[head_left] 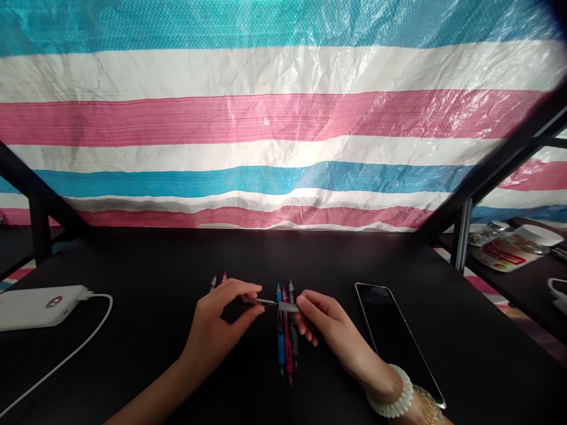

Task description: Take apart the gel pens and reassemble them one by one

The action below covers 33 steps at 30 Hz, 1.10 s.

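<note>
Left hand, thumb and fingers pinched on one end of slim pen; this spans crosswise above blue pen, red pen, grey pen on tabletop; right hand, fingers clamped on its grey end.

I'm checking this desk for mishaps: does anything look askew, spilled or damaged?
Nothing serious stands out: no spill or breakage shows. The three middle pens lie roughly side by side; the phone slants, perhaps only from the camera angle. The striped sheet behind the desk looks creased.
</note>
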Available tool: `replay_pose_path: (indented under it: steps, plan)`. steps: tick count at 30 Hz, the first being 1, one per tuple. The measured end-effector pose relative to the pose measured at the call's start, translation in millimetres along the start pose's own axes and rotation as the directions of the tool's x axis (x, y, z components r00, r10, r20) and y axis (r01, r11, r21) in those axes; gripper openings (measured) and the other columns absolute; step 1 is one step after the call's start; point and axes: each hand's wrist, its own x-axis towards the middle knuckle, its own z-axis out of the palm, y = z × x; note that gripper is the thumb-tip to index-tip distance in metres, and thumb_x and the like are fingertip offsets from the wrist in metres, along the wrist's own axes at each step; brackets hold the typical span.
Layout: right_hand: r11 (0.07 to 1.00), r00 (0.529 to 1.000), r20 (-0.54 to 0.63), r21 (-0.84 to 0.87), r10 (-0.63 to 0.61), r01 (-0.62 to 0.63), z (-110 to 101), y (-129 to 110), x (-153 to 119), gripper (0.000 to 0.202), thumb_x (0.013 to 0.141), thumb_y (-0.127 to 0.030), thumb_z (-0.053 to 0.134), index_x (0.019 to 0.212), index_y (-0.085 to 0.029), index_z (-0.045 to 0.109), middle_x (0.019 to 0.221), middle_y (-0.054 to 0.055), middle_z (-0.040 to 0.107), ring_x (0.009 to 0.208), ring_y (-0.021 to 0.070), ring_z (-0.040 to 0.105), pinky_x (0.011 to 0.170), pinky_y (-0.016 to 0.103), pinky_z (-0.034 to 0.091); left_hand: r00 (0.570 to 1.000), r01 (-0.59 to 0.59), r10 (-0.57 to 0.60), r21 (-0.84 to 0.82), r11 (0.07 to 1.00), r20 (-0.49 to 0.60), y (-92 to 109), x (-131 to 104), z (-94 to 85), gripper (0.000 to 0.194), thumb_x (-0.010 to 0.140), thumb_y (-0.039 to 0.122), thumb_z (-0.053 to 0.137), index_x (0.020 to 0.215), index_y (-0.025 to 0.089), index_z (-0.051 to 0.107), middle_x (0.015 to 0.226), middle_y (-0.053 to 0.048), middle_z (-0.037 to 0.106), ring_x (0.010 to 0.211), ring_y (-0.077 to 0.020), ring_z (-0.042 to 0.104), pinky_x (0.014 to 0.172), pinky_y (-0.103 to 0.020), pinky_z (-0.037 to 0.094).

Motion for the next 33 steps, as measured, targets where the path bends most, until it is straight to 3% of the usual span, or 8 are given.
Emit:
replay_pose_path:
  steps: [5,15,25,33]
  plan:
    - [0.997,1.0,0.015,0.075,-0.013,0.012,0,-4,-1,0.044,0.086,-0.059,0.063,0.072,-0.017,0.054,0.063,-0.003,0.053,0.053,0.009,0.044,0.051,0.023,0.036,0.992,0.122,-0.126,-0.107,0.987,-0.031,0,-1,-1.5,0.039,0.077,0.018,0.076,0.113,0.026,0.063,0.085,0.002,0.069,0.078,-0.0154,0.068,0.077,-0.03,0.057]
    - [0.996,1.0,0.03,0.086,0.006,-0.008,1,-4,-1,0.042,0.076,-0.054,0.076,0.077,-0.017,0.057,0.063,-0.004,0.054,0.053,0.0087,0.047,0.05,0.022,0.038,0.968,0.212,-0.242,-0.29,0.933,-0.071,4,0,-3.5,0.042,0.074,0.022,0.078,0.113,0.023,0.061,0.079,0.001,0.068,0.073,-0.0153,0.068,0.071,-0.028,0.058]
    - [0.993,0.998,0.064,0.111,0.021,-0.028,3,-8,-3,0.036,0.076,-0.042,0.079,0.085,-0.017,0.056,0.069,-0.003,0.059,0.057,0.0089,0.051,0.048,0.02,0.038,0.877,0.403,-0.477,-0.626,0.668,0.056,-5,0,-2.8,0.043,0.075,0.024,0.079,0.115,0.022,0.061,0.094,-0.003,0.07,0.087,-0.0158,0.069,0.08,-0.028,0.058]
    - [0.992,0.998,0.063,0.117,0.031,-0.038,2,-9,-4,0.028,0.081,-0.036,0.074,0.092,-0.014,0.06,0.069,-0.001,0.062,0.058,0.0094,0.053,0.049,0.02,0.039,0.772,0.448,-0.63,-0.776,0.444,0.086,-8,5,-2.4,0.049,0.07,0.023,0.084,0.115,0.022,0.064,0.101,-0.003,0.072,0.094,-0.0134,0.067,0.085,-0.022,0.053]
